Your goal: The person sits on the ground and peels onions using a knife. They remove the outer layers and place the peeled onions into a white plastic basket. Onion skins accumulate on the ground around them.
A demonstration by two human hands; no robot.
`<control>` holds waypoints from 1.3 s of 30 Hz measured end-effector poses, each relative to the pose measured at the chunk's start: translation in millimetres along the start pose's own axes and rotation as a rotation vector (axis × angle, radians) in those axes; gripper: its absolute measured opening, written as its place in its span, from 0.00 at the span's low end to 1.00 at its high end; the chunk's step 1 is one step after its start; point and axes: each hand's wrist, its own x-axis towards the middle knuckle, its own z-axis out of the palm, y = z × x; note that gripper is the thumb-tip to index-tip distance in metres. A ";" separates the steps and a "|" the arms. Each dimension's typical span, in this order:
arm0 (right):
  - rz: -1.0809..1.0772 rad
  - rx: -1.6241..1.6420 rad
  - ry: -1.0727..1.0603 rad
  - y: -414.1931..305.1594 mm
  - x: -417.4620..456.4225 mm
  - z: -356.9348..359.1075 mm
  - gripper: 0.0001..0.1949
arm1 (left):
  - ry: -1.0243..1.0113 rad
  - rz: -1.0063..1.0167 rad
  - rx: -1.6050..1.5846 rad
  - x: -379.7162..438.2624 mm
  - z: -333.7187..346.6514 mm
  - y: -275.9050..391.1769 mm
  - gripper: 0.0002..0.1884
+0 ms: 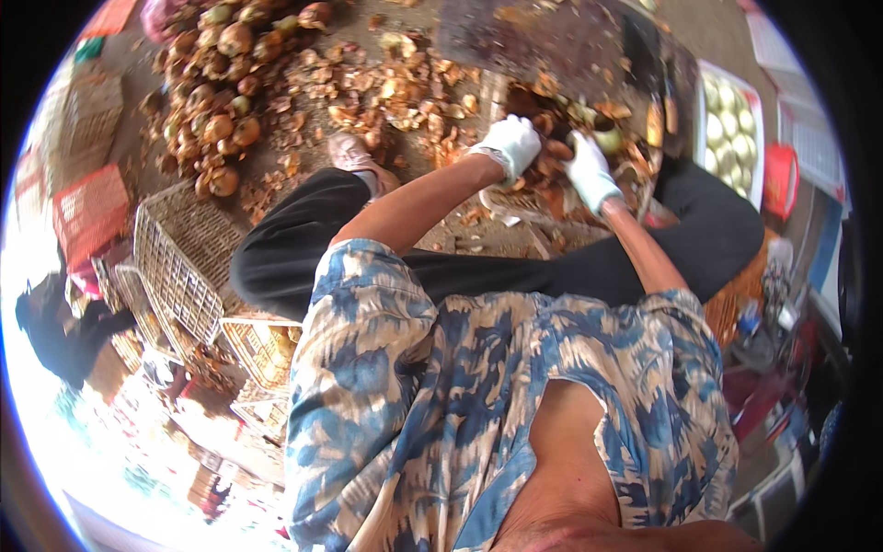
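Both my hands wear white gloves and reach into a crate [491, 96] of brown onion skins [552, 186] and onions between my legs. My left hand [514, 146] is curled at the left side of the heap, beside brown skins. Across from it, my right hand [591, 172] points its fingers down into the skins. Whether either one grips an onion is hidden by the gloves and the heap. A pale green onion [608, 140] lies just right of my right hand. Above the crate is a dark, skin-littered board [538, 41].
Unpeeled onions [221, 127] are piled at upper left, with loose skins [393, 90] over the floor. Two handled tools [654, 124] lie at the board's right. A white crate [759, 152] holds peeled onions [728, 131]. A wire-mesh basket [183, 255] stands left of my leg, near a person [58, 331].
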 end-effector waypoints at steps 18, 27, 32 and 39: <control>-0.610 -0.066 -0.620 -359.5 235.8 35.2 0.16 | 0.578 -1.422 -0.278 -292.4 -8.4 -451.8 0.35; -0.838 0.132 -0.543 -557.3 375.4 176.1 0.17 | 0.852 -1.479 -0.201 -316.3 44.9 -554.9 0.31; -0.959 0.204 -0.497 -626.7 376.2 238.2 0.24 | 1.267 -1.433 -0.448 -336.8 69.6 -566.9 0.27; -0.695 0.498 -0.858 -656.3 371.6 286.0 0.30 | 1.030 -1.129 -0.190 -346.7 57.4 -624.5 0.32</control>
